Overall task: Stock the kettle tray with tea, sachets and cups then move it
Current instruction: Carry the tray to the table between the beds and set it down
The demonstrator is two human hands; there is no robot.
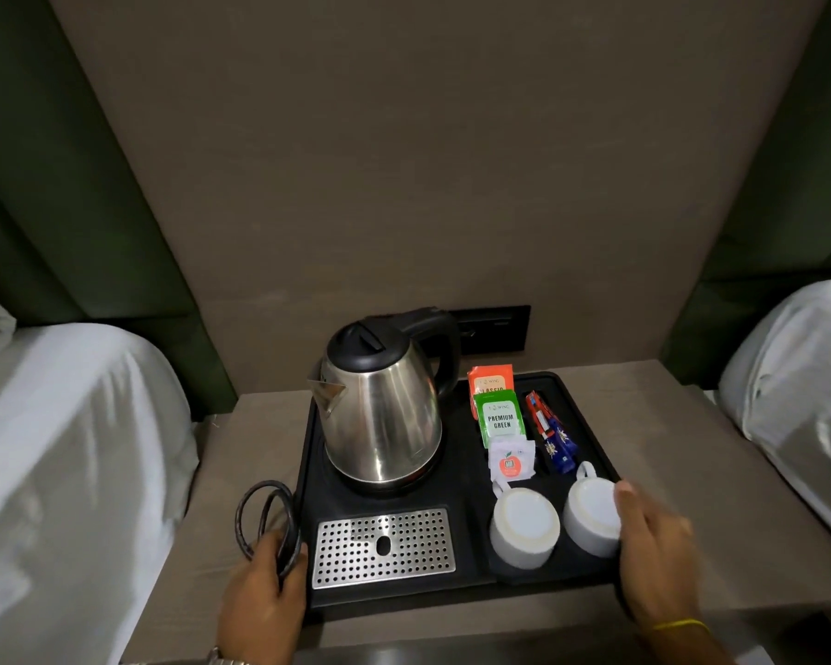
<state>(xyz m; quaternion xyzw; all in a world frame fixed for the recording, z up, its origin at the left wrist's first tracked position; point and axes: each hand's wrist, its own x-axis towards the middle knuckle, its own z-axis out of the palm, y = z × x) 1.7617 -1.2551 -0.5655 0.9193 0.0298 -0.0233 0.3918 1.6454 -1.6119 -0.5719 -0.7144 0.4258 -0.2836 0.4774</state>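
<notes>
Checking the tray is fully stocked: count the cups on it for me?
2. Both stand upside down in the tray's front right section: one cup on the left, the other cup to its right, against the right hand. None seems hidden.

A taupe, wood-grain wall panel rises behind a matching bedside table. At the table's back edge sits a black wall socket plate. Dark green padded headboards flank it, above white-sheeted beds on both sides. Lighting seems dim.

Orange tea packet half behind green packet; both forearms cropped
</notes>
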